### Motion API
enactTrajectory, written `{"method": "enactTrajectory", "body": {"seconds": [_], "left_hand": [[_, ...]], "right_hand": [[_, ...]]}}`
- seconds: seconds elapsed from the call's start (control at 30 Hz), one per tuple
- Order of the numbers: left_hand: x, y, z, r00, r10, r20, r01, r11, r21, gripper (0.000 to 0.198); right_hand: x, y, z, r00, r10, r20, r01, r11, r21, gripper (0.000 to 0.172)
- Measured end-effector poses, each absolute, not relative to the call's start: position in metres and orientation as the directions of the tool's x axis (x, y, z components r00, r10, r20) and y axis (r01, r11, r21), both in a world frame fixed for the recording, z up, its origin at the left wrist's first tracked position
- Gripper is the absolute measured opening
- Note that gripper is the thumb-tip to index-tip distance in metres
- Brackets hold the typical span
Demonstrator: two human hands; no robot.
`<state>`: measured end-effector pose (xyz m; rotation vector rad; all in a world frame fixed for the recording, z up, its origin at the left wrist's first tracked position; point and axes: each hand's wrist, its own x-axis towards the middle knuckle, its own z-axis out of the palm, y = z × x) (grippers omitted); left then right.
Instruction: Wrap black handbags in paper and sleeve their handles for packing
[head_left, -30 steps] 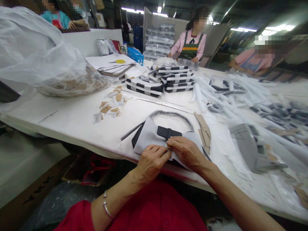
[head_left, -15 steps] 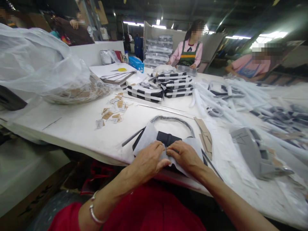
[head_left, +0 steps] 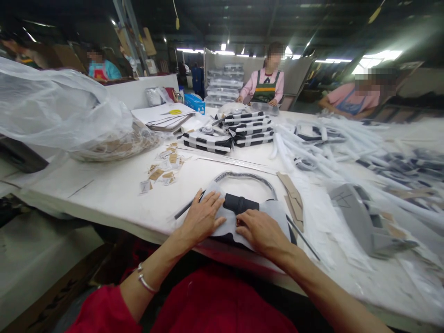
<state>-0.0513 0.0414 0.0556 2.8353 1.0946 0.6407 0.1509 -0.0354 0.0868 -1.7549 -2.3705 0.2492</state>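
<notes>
A small handbag [head_left: 239, 203] wrapped in pale grey tissue lies at the near edge of the white table [head_left: 114, 189], its wrapped handle [head_left: 246, 176] arching away from me. My left hand [head_left: 203, 217] lies flat and open on the left side of the tissue, fingers spread. Over the bag's front, just below the black clasp strap, rests my right hand [head_left: 262, 231]; its fingertips are curled against the clasp, and whether they hold anything is hidden. A thin dark rod [head_left: 189, 207] sticks out left of the bag.
Brown card pieces [head_left: 293, 196] lie right of the bag, small paper tags [head_left: 163, 166] to the left. Striped bags [head_left: 239, 129] are stacked mid-table, a big plastic sack [head_left: 69, 115] at far left, wrapped handles [head_left: 347, 143] and a grey bag [head_left: 360, 217] at right. Other people work across the table.
My left hand has opened and slid left onto the tissue, lying flat. My right hand has stayed at the clasp. The view has tilted upward a little.
</notes>
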Motion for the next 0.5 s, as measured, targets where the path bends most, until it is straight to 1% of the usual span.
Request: {"method": "enactTrajectory", "body": {"seconds": [0.07,0.13,0.17,0.2,0.27,0.33,0.43,0.5], "left_hand": [[-0.054,0.038,0.060,0.706,0.628,0.328,0.615,-0.773,0.157,0.044],[-0.055,0.035,0.065,0.750,0.588,0.302,0.572,-0.806,0.150,0.041],[-0.054,0.034,0.067,0.772,0.562,0.297,0.543,-0.826,0.153,0.039],[-0.051,0.033,0.069,0.790,0.535,0.298,0.511,-0.844,0.161,0.038],[-0.043,0.031,0.073,0.816,0.492,0.303,0.446,-0.870,0.210,0.035],[-0.032,0.031,0.075,0.849,0.450,0.276,0.372,-0.881,0.293,0.033],[-0.018,0.034,0.070,0.881,0.422,0.214,0.310,-0.857,0.412,0.031],[-0.014,0.038,0.063,0.858,0.470,0.208,0.325,-0.810,0.488,0.029]], "right_hand": [[0.148,-0.050,0.082,-0.300,0.949,0.100,0.926,0.315,-0.207,0.030],[0.146,-0.062,0.071,-0.303,0.934,0.187,0.933,0.331,-0.141,0.052],[0.146,-0.066,0.065,-0.311,0.924,0.223,0.936,0.339,-0.099,0.060],[0.146,-0.069,0.058,-0.324,0.913,0.249,0.936,0.348,-0.058,0.064],[0.149,-0.071,0.044,-0.357,0.890,0.284,0.929,0.371,0.006,0.063],[0.153,-0.071,0.034,-0.385,0.868,0.315,0.917,0.397,0.025,0.061],[0.157,-0.072,0.026,-0.380,0.852,0.360,0.906,0.422,-0.040,0.068],[0.158,-0.074,0.024,-0.354,0.855,0.379,0.903,0.419,-0.101,0.073]]}}
